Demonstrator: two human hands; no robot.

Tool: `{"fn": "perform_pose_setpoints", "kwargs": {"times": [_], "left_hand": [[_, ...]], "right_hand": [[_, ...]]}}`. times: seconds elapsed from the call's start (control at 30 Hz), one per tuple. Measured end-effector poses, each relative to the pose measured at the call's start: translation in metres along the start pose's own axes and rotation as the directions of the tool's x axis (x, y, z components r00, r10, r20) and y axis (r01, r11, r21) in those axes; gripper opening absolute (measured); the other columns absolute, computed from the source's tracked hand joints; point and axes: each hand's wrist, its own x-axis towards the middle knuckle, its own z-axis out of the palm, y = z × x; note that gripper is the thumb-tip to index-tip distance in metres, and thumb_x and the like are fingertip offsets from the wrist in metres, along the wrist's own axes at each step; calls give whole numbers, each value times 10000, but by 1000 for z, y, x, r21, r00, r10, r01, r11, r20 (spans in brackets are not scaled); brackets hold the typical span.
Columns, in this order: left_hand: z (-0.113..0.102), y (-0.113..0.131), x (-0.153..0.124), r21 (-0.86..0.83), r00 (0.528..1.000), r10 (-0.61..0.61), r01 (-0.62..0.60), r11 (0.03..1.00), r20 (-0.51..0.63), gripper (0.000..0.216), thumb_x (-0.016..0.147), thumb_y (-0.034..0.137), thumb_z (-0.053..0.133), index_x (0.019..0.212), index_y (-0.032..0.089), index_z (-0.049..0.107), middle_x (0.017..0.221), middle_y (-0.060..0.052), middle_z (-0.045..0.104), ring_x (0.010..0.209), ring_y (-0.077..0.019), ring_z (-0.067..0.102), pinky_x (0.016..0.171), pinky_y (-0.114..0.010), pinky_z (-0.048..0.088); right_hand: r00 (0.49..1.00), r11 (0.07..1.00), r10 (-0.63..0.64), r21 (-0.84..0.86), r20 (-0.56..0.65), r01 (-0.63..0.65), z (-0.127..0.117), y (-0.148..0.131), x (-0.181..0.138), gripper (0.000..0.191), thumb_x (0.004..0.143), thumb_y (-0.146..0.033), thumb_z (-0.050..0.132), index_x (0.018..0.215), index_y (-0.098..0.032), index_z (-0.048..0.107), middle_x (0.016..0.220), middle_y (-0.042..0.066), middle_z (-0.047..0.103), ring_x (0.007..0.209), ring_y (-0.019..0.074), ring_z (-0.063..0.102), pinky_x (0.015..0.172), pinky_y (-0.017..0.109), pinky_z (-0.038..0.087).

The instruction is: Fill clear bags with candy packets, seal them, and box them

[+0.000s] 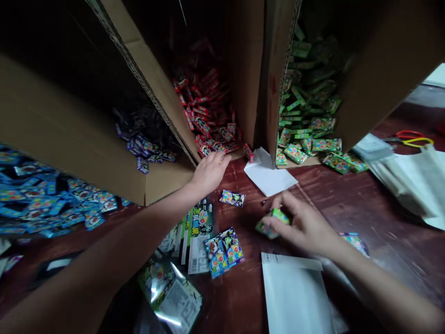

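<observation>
Fingers of the right hand (306, 225) curl down and pinch at least one green packet (280, 214) between thumb and fingertips, just above the table (250, 287); motion blur hides how many are held. Those of the left hand (210, 171) reach forward, close together, to the near edge of the red packets (208, 125), and whether they grip one cannot be told.

Between the hands lies a single purple packet (232, 198); nearer, two packets (217, 255) sit side by side, partly on green printed bags (200, 222). A white pouch (295, 292) lies near, below the right wrist, perhaps put there to be handy.

Farther out, cardboard boxes (245, 60) open toward the person, probably so the contents can be picked without lifting. Colours lie apart, likely to spare sorting: dark purple packets (149, 148) left, red in the middle, green ones (295, 150) right, and blue packets (45, 199) far left.

The boxes' depths are lost in shadow. The left forearm covers some printed bags, the bottom edge cuts off the pouch, and scissors (412, 140) at right show mainly their handles.
</observation>
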Motion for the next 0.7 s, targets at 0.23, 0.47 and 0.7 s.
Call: {"fn": "perform_pose_setpoints", "kwargs": {"times": [0.23, 0.47, 0.7], "left_hand": [[51, -40, 86, 42, 990, 136, -138, 990, 44, 324, 953, 113, 467, 1132, 218, 715, 1247, -134, 676, 1186, -327, 517, 959, -492, 398], [14, -27, 57, 39, 993, 59, -55, 998, -105, 319, 997, 211, 406, 1174, 138, 661, 1245, -186, 613, 1135, -340, 554, 991, -533, 387], [-47, 11, -33, -503, 979, -178, 107, 858, -95, 326, 1009, 385, 450, 1162, 171, 644, 1141, -92, 675, 1076, -245, 636, 948, -371, 485]], "right_hand": [[993, 993, 92, -88, 81, -84, 45, 4, -29, 254, 1007, -347, 561, 1252, -282, 568, 1106, 16, 718, 956, 173, 700, 845, 304, 553], [975, 803, -86, -565, 205, 189, 44, 16, -41, 684, 977, -387, 614, 1575, -390, 282, 1431, 119, 537, 1190, 320, 620, 831, 448, 617], [977, 786, 165, -616, 133, -49, 12, 35, -99, 555, 944, -372, 579, 1452, -189, 455, 1293, 136, 635, 1140, 335, 569, 965, 530, 543]]}}
